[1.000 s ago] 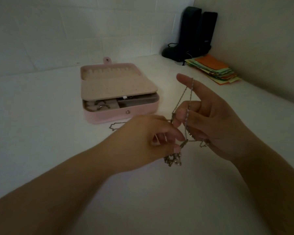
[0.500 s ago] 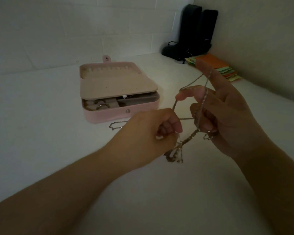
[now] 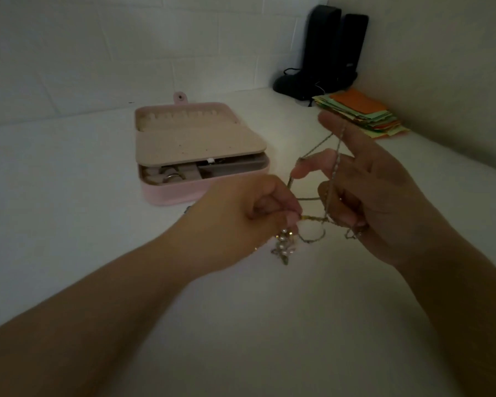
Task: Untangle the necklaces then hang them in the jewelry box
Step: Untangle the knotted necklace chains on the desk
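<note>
Since a moment ago the tangled necklaces have barely shifted, held above the worktop's middle. Your left hand pinches the chain by the pendant; your right hand holds strands looped over its raised forefinger. The jewelry box lies open behind.

Looks like a home desk corner: white table against a painted block wall, black speakers at 1 o'clock, stack of colored paper beside them.
</note>
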Demonstrator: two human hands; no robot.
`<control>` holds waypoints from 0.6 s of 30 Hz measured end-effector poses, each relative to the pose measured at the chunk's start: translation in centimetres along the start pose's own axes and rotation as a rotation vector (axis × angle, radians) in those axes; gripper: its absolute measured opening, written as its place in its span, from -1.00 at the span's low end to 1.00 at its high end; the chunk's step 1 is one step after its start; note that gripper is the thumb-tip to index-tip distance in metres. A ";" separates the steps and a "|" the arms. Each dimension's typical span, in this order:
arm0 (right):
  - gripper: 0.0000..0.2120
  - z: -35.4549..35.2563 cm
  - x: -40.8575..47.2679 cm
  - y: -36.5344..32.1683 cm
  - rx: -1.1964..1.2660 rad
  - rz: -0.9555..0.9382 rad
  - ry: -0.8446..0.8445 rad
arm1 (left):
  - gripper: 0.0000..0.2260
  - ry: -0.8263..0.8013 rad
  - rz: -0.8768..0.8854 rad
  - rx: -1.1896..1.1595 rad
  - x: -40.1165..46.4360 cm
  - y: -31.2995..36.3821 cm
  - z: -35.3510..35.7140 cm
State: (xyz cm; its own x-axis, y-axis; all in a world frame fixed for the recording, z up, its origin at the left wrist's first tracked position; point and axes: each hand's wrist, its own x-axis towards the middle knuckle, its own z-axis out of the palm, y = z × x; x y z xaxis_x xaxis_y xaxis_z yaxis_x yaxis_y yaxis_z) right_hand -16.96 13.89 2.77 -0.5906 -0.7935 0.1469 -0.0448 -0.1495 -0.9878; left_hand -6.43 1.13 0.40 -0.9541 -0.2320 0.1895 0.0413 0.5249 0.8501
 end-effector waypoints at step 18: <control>-0.60 -0.9 -0.2 0.1 -0.304 0.248 -0.270 | -0.83 0.100 -0.124 -0.353 0.0 0.8 -2.4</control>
State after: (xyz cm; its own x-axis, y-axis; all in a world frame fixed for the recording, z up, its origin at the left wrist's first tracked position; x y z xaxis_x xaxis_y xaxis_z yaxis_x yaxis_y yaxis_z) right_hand -17.54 14.56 2.58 -0.3842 -0.9146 -0.1263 -0.1870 0.2111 -0.9594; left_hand -5.68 -0.42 2.28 -0.9253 -0.3639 0.1065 0.0432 0.1777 0.9831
